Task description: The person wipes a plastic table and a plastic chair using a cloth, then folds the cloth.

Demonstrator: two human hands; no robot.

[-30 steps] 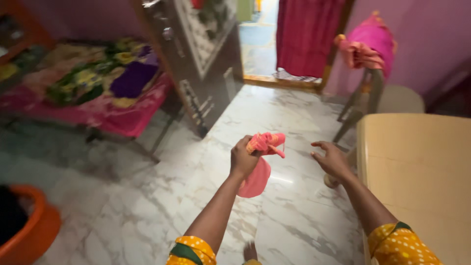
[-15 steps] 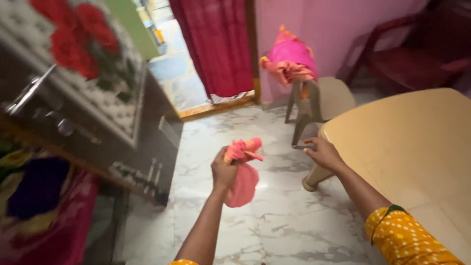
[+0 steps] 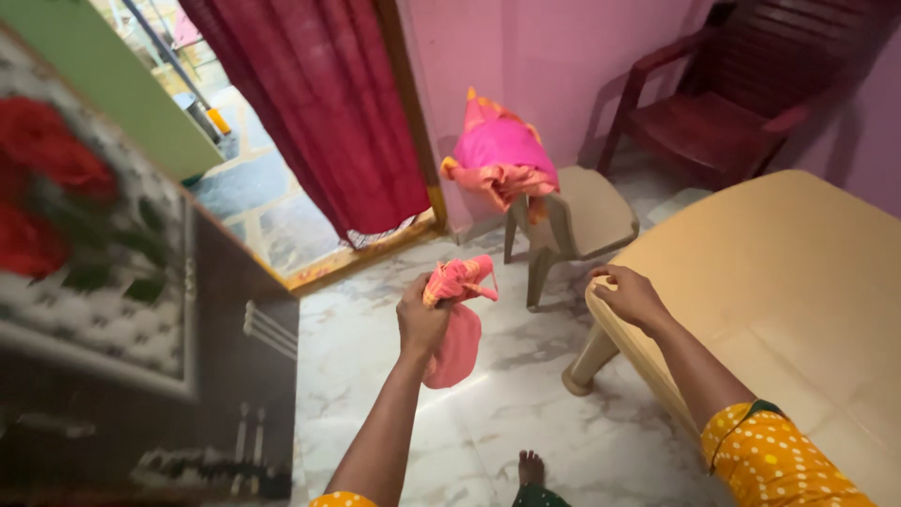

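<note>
My left hand (image 3: 421, 319) is shut on a bunched pink and orange cloth (image 3: 455, 324), which hangs below my fist over the marble floor. My right hand (image 3: 631, 293) rests on the near corner of a beige plastic table (image 3: 788, 282), fingers curled on its edge and holding nothing. Both arms wear yellow dotted sleeves.
A beige plastic chair (image 3: 572, 221) with a pink and orange garment (image 3: 497, 155) draped over its back stands ahead. A dark red chair (image 3: 723, 103) sits by the pink wall. A maroon curtain (image 3: 319, 113) hangs in the doorway. A dark cabinet (image 3: 141, 357) is at left. My foot (image 3: 531, 467) shows below.
The view has swung right, away from the bed and orange tub. My right hand has gone from hovering open to resting on the table corner. The left hand still holds the cloth.
</note>
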